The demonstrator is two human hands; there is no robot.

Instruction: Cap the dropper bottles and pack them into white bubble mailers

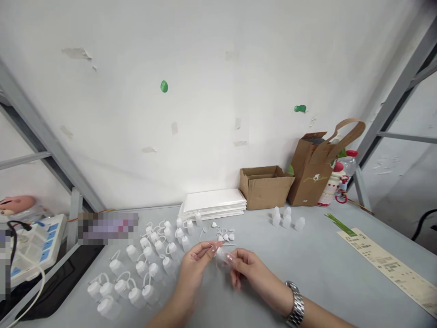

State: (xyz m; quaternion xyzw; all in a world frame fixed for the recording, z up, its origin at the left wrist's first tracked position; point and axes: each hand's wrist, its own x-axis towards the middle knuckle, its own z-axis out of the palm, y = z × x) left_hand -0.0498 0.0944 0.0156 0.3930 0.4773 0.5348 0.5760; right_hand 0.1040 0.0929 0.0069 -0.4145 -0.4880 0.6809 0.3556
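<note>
In the head view, my right hand (248, 269) grips a small translucent plastic bottle (224, 256), tilted with its neck toward my left hand. My left hand (200, 257) pinches the white cap (219, 249) at that neck; the fingertips partly hide it. How far the cap sits on the neck I cannot tell. Just beyond the hands lie several loose white caps (231, 237) with thin straps. Many capped bottles (135, 296) with looped straps stand to the left. Several bottles without caps (287, 221) stand at the back right.
Behind the hands lies a stack of white padded envelopes (213, 200), beside a cardboard box (268, 191) and a brown paper bag (310, 177). A strip of printed labels (385, 264) lies at right. A power strip (51, 246) and black mat (64, 282) are at left.
</note>
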